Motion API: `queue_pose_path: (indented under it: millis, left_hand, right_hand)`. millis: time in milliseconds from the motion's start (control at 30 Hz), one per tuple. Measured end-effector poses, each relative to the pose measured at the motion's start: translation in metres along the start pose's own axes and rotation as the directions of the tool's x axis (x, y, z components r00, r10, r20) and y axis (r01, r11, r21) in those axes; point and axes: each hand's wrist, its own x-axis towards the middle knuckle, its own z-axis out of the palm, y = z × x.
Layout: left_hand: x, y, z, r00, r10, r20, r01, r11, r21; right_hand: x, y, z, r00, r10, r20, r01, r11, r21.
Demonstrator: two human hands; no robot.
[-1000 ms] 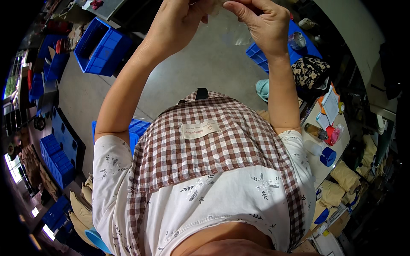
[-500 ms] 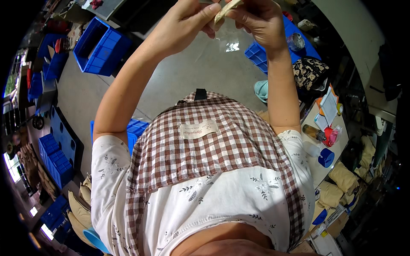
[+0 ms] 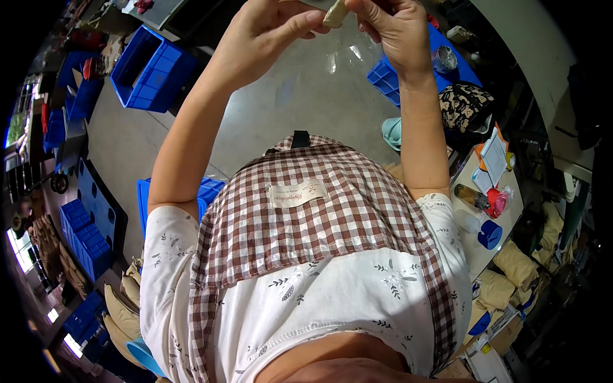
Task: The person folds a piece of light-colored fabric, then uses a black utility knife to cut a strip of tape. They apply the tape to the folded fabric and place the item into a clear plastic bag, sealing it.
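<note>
On the left, a blue crate (image 3: 169,80) sits well apart from the hands. Next comes the left hand (image 3: 265,38), raised, its fingers curled and its thumb stretched rightward so that the tip meets the lower end of a pale piece (image 3: 335,14); whether the fingers close on it from behind, I cannot tell. The piece is at the top of the view, between the two hands, tilted, its upper end running up to the edge. It is small and cream-coloured, and looks light, probably a little pliable rather than rigid, with a dull surface that should not slip much. How fragile it is I cannot judge, so a gentle squeeze seems wise. The two ends look like the best places to take hold, leaving the middle free. To its right, the right hand (image 3: 399,35) pinches the upper end between thumb and fingers. Beyond come another blue crate (image 3: 385,83) and, furthest right, a worktop (image 3: 476,258) carrying a container with a blue lid (image 3: 490,235)
</note>
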Motion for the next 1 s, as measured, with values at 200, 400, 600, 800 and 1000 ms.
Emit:
queue_pose_path:
  millis: [200,400,600,800,1000]
  left_hand:
    - [0.007,-0.006,-0.005,0.996,-0.010,0.092,0.003,0.997,0.074]
    - [0.004,0.005,-0.005,0.995,-0.061,0.073,0.038,0.957,0.289]
    - [0.002,0.011,-0.004,0.995,-0.040,0.093,0.011,0.954,0.301]
    - [0.000,0.025,-0.001,0.991,-0.061,0.116,0.012,0.924,0.381]
    - [0.003,0.012,-0.015,0.980,-0.015,0.196,-0.038,0.964,0.263]
  right_hand:
    - [-0.002,0.002,0.004,0.999,-0.046,0.002,0.046,0.999,-0.023]
    - [0.000,0.007,0.002,0.998,-0.051,0.034,0.055,0.987,-0.151]
    - [0.000,0.004,0.007,0.994,-0.098,0.050,0.105,0.979,-0.173]
    - [-0.001,0.005,0.006,0.996,-0.083,0.010,0.084,0.989,-0.121]
    - [-0.002,0.009,0.007,0.998,-0.069,0.012,0.070,0.995,-0.071]
